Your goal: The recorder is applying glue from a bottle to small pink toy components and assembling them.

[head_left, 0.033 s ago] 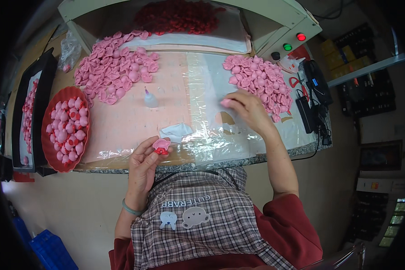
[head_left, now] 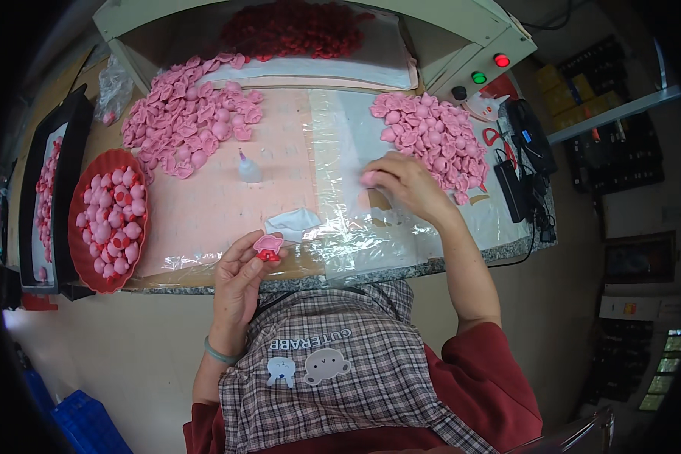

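Between the thumb and fingers of my left hand [head_left: 238, 276] is a small pink and red plastic toy piece [head_left: 268, 247], its hollow pink part uppermost and the red part below, held just over the table's near edge. My right hand [head_left: 410, 185] pinches a small pink plastic piece [head_left: 369, 178], partly hidden by the fingers, beside the right-hand pile of pink shell pieces [head_left: 435, 140]. A folded white cloth [head_left: 293, 223] lies between the hands. Beyond it stands a small squeeze bottle [head_left: 250, 168] with a thin purple tip.
A bigger heap of pink shells [head_left: 193, 121] lies at the back left. Left of it are a red bowl [head_left: 142, 261] of pink and red pieces and a black tray [head_left: 74, 151]. A pale machine [head_left: 461, 64] with red pieces inside spans the back; red-handled scissors [head_left: 492, 138] and black adapters [head_left: 513, 191] lie right.
My right hand has shifted slightly left and nearer with the pink piece in its fingers. My left hand keeps its hold on the pink and red toy piece.
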`<state>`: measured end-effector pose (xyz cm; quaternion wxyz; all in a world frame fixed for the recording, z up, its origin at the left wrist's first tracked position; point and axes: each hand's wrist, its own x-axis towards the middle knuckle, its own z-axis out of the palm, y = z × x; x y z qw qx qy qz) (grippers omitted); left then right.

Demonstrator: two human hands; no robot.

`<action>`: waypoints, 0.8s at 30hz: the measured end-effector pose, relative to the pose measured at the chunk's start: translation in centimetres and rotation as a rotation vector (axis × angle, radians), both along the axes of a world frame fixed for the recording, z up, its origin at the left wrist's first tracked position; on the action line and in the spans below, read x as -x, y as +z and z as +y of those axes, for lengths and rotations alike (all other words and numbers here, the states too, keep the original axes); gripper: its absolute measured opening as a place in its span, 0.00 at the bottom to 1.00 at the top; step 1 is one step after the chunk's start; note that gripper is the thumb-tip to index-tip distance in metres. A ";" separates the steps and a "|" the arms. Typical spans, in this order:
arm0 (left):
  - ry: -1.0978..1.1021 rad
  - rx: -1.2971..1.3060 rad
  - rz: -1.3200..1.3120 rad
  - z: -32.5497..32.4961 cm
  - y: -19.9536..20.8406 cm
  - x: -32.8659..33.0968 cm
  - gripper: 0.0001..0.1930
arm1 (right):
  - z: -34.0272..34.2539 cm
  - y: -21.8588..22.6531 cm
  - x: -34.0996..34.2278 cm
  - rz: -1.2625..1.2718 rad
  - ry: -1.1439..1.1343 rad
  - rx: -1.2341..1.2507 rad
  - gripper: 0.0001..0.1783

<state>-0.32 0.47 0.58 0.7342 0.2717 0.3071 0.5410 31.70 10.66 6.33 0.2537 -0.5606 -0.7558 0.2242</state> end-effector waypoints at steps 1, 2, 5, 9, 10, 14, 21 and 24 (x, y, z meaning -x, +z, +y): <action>0.022 -0.007 0.014 -0.2 -0.1 0.3 0.23 | 0.9 -0.1 0.9 -0.049 0.202 0.139 0.11; 0.015 -0.011 0.014 -0.1 -0.1 0.4 0.23 | 1.6 -0.2 1.5 -0.078 0.236 0.169 0.11; 0.016 0.002 0.032 -0.2 -0.5 0.6 0.22 | 3.8 -1.0 2.2 -0.093 0.320 0.124 0.11; 0.000 0.018 0.040 -0.1 -0.5 0.6 0.23 | 4.7 -1.7 2.9 0.051 0.211 -0.016 0.11; -0.013 0.018 0.027 0.0 -0.6 0.5 0.24 | 4.7 -1.6 3.0 0.056 0.232 -0.009 0.11; 0.011 0.033 0.025 0.0 -0.2 0.3 0.23 | 2.4 -1.3 3.6 -0.065 0.075 -0.069 0.12; -0.003 0.017 -0.002 0.2 -0.2 0.5 0.22 | 0.2 -2.0 6.5 -0.291 -0.005 -0.144 0.14; 0.009 0.010 0.019 0.0 0.0 0.6 0.22 | 0.1 -1.7 6.5 -0.253 0.017 -0.112 0.15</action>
